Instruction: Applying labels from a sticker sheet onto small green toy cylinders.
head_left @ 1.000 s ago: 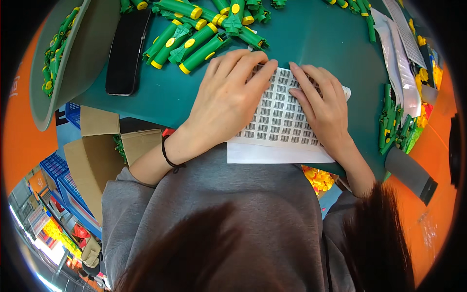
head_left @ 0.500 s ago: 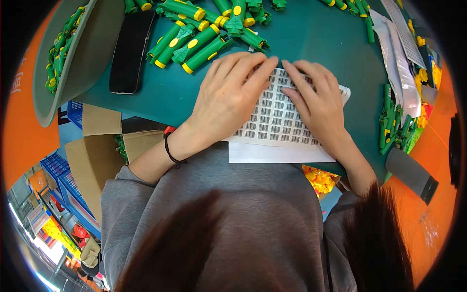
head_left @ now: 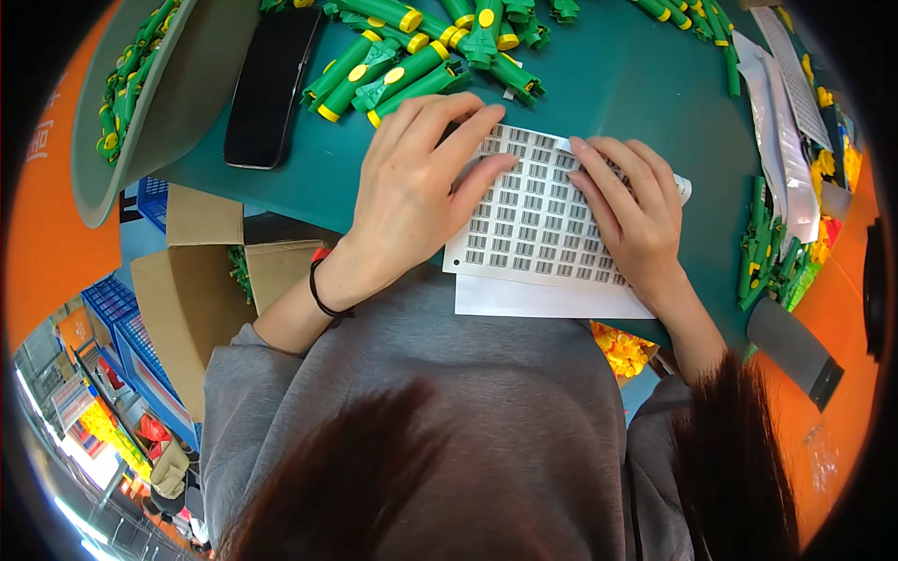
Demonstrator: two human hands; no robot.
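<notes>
A white sheet of small barcode stickers (head_left: 533, 217) lies in front of me on the green table. Plain white paper (head_left: 552, 297) sticks out from under its near edge. My left hand (head_left: 412, 173) rests at the sheet's left side, thumb and index finger apart, with nothing visible between them. Over the right part of the sheet lies my right hand (head_left: 636, 201), fingers bent but spread, the index fingertip at the far edge. Its palm hides some stickers. Just beyond my left hand are several green tubes with yellow ends (head_left: 412, 92).
A black phone (head_left: 271, 89) lies left of the tubes, beside a tilted grey-green bin (head_left: 178, 103) holding more of them. Plastic bags (head_left: 781, 140) and green parts (head_left: 756, 248) line the right table edge. An open cardboard box (head_left: 187, 290) stands below left.
My left hand has drawn away from my right, and its thumb and index finger have parted. More of the sheet's left side shows. The whole view has shifted slightly.
</notes>
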